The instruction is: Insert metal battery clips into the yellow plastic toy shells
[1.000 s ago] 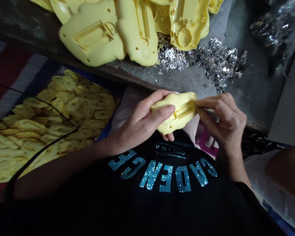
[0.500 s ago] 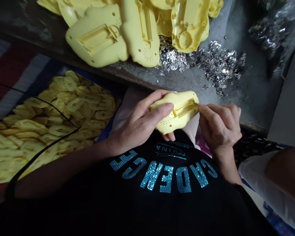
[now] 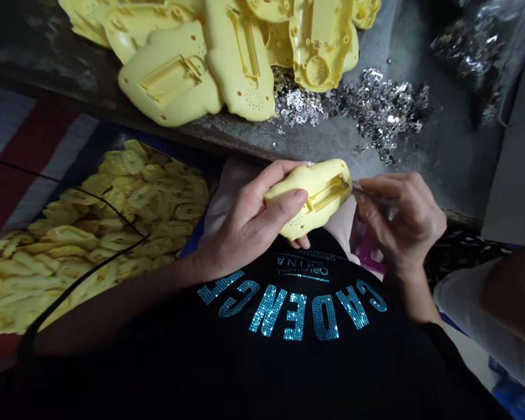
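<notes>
While my left hand (image 3: pixel 254 219) clasps a yellow casing (image 3: pixel 321 185), thumb across its top, my right-hand fingers pinch a thin greyish tool (image 3: pixel 359 186), too blurred to identify; tip at the casing's end, contact unclear. Casing is over my lap, just off the table edge, long recess facing up. Table (image 3: pixel 332 137): grey, worn, scuffed along the edge. On it: more yellow casings (image 3: pixel 170 81) piled left, loose shiny metal pieces (image 3: pixel 394 105) beside them, clear bag (image 3: pixel 476 46) at far right. Below left, heaped yellow parts (image 3: pixel 91 233), black cable (image 3: pixel 87 268) crossing over, striped sheet (image 3: pixel 21 157) behind. Right: dark speckled floor (image 3: pixel 446 251).
</notes>
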Action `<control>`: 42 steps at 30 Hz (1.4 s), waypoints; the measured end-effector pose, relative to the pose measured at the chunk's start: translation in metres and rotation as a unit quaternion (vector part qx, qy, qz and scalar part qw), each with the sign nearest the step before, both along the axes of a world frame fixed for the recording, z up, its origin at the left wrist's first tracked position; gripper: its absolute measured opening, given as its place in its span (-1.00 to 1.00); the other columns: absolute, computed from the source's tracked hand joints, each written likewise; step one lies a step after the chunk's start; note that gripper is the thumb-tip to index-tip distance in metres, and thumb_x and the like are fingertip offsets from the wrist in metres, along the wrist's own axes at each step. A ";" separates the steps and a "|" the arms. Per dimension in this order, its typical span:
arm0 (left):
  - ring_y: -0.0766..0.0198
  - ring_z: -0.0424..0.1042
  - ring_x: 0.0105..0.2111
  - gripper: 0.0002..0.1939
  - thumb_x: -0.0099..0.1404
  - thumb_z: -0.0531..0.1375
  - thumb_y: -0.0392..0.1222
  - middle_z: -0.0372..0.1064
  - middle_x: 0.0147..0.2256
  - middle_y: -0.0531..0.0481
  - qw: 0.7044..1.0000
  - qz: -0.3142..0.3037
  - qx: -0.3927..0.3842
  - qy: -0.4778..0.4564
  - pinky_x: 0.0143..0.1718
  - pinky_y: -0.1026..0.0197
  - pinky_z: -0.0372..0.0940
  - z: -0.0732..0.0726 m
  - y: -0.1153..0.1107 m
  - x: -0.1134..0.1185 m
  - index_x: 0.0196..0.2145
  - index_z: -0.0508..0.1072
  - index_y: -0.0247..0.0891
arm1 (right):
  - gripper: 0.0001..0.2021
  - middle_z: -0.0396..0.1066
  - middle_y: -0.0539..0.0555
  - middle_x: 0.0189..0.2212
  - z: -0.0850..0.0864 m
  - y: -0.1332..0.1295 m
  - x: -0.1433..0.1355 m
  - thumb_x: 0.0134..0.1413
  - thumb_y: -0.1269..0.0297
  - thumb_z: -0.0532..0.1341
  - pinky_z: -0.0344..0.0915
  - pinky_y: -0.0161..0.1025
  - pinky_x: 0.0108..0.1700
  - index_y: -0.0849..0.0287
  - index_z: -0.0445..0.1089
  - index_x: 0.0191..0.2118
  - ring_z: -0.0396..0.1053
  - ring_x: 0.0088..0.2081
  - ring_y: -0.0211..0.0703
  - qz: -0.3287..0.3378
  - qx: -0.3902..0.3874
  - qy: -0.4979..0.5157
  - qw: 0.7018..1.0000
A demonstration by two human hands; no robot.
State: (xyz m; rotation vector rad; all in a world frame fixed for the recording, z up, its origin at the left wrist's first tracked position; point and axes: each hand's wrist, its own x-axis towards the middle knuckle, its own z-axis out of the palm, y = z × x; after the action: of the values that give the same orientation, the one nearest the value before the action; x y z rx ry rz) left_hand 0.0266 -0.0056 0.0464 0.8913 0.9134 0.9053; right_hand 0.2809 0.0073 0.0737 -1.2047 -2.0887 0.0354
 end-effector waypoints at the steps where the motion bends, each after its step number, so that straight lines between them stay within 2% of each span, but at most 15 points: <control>1: 0.26 0.63 -0.47 -0.49 0.59 0.33 0.14 0.64 -0.06 -0.07 1.000 -0.002 0.011 0.017 -0.48 0.28 0.56 0.002 -0.001 0.000 0.34 0.47 -0.11 | -0.81 0.69 0.04 -0.23 0.003 0.002 -0.001 0.42 0.42 0.42 0.49 0.01 -0.25 -0.07 0.60 -0.02 0.59 -0.27 -0.04 0.005 -0.030 0.007 1.000; 3: 0.26 0.64 -0.43 -0.47 0.58 0.34 0.16 0.64 0.01 -0.10 0.998 -0.009 0.034 0.046 -0.44 0.28 0.59 0.008 -0.002 0.000 0.35 0.47 -0.12 | -0.90 0.65 0.03 -0.30 0.007 0.005 -0.001 0.44 0.37 0.42 0.52 -0.01 -0.24 -0.02 0.59 -0.12 0.58 -0.29 -0.05 0.019 -0.073 0.012 0.997; 6: 0.25 0.67 -0.37 -0.48 0.60 0.34 0.12 0.62 0.13 -0.13 0.996 -0.022 0.057 0.062 -0.38 0.26 0.64 0.014 -0.005 0.001 0.36 0.48 -0.13 | -0.89 0.59 -0.04 -0.36 0.004 0.008 -0.001 0.42 0.31 0.41 0.53 -0.10 -0.23 0.03 0.54 -0.21 0.55 -0.32 -0.13 0.033 -0.115 0.046 0.992; 10: 0.25 0.68 -0.39 -0.50 0.61 0.33 0.08 0.62 0.14 -0.13 0.998 -0.031 0.036 0.051 -0.40 0.27 0.64 0.013 -0.005 0.002 0.38 0.48 -0.11 | -0.86 0.58 -0.03 -0.36 -0.004 0.003 0.001 0.40 0.29 0.38 0.51 -0.07 -0.26 -0.01 0.49 -0.26 0.49 -0.35 -0.13 0.013 -0.169 0.114 0.979; 14: 0.25 0.66 -0.44 -0.49 0.62 0.30 0.08 0.63 0.16 -0.19 0.999 -0.035 -0.015 0.020 -0.46 0.25 0.62 0.011 -0.003 0.005 0.39 0.45 -0.14 | -0.85 0.54 -0.01 -0.39 -0.011 -0.003 0.003 0.38 0.32 0.38 0.47 -0.05 -0.31 -0.02 0.49 -0.28 0.46 -0.37 -0.12 0.000 -0.151 0.168 0.974; 19: 0.24 0.66 -0.49 -0.53 0.64 0.28 0.05 0.67 0.06 -0.14 0.999 -0.043 -0.029 0.002 -0.48 0.23 0.60 0.013 -0.001 0.010 0.37 0.45 -0.13 | -0.86 0.47 -0.04 -0.42 -0.018 -0.005 0.004 0.34 0.35 0.41 0.38 -0.09 -0.32 0.02 0.51 -0.29 0.36 -0.40 -0.18 0.002 -0.146 0.251 0.957; 26: 0.23 0.66 -0.48 -0.45 0.57 0.35 0.08 0.67 0.08 -0.15 0.998 -0.049 -0.040 -0.002 -0.48 0.22 0.61 0.014 0.001 0.013 0.38 0.43 -0.14 | -0.85 0.48 -0.05 -0.40 -0.025 -0.005 0.004 0.37 0.29 0.40 0.37 -0.14 -0.28 0.05 0.50 -0.29 0.35 -0.39 -0.21 -0.009 -0.174 0.257 0.951; 31: 0.23 0.68 -0.47 -0.53 0.59 0.33 0.04 0.64 0.14 -0.15 0.998 -0.043 -0.036 -0.002 -0.48 0.22 0.62 0.011 0.000 0.011 0.34 0.45 -0.10 | -0.85 0.53 -0.05 -0.37 -0.025 -0.005 0.007 0.41 0.21 0.43 0.41 -0.15 -0.27 0.04 0.52 -0.24 0.40 -0.38 -0.20 -0.009 -0.186 0.220 0.958; 33: 0.23 0.67 -0.46 -0.51 0.60 0.32 0.05 0.65 0.11 -0.14 0.998 -0.038 -0.043 -0.004 -0.46 0.23 0.62 0.009 -0.001 0.010 0.36 0.42 -0.10 | -0.85 0.56 -0.05 -0.35 -0.022 -0.005 0.008 0.43 0.18 0.44 0.43 -0.15 -0.28 0.04 0.54 -0.21 0.44 -0.37 -0.19 -0.005 -0.171 0.200 0.965; 36: 0.23 0.65 -0.48 -0.47 0.59 0.33 0.07 0.66 0.04 -0.13 0.999 -0.024 -0.045 -0.007 -0.48 0.24 0.59 0.003 -0.003 0.010 0.38 0.38 -0.13 | -0.94 0.64 -0.03 -0.30 -0.017 -0.007 0.008 0.44 0.32 0.43 0.48 -0.10 -0.27 -0.01 0.59 -0.13 0.52 -0.35 -0.15 -0.004 -0.076 0.148 0.986; 39: 0.22 0.66 -0.48 -0.49 0.60 0.31 0.06 0.65 -0.05 -0.09 0.999 -0.019 -0.034 -0.019 -0.49 0.24 0.58 -0.001 -0.004 0.009 0.38 0.38 -0.12 | -0.80 0.71 0.00 -0.20 -0.017 -0.009 0.007 0.42 0.42 0.42 0.49 -0.05 -0.23 -0.08 0.63 0.01 0.61 -0.28 -0.09 -0.021 0.025 0.052 0.998; 42: 0.23 0.66 -0.48 -0.50 0.61 0.30 0.05 0.66 -0.06 -0.08 1.000 -0.014 -0.014 -0.017 -0.48 0.25 0.59 -0.004 -0.006 0.008 0.38 0.41 -0.10 | -0.74 0.72 -0.01 -0.16 -0.020 -0.012 0.006 0.44 0.42 0.40 0.46 -0.06 -0.20 -0.10 0.62 0.09 0.61 -0.28 -0.11 -0.022 0.066 -0.025 0.997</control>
State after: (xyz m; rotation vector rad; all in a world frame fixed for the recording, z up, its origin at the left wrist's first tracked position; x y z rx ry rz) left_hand 0.0343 -0.0113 0.0420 0.8590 0.8802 0.8794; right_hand 0.2871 -0.0043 0.0533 -1.1814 -2.0720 -0.1532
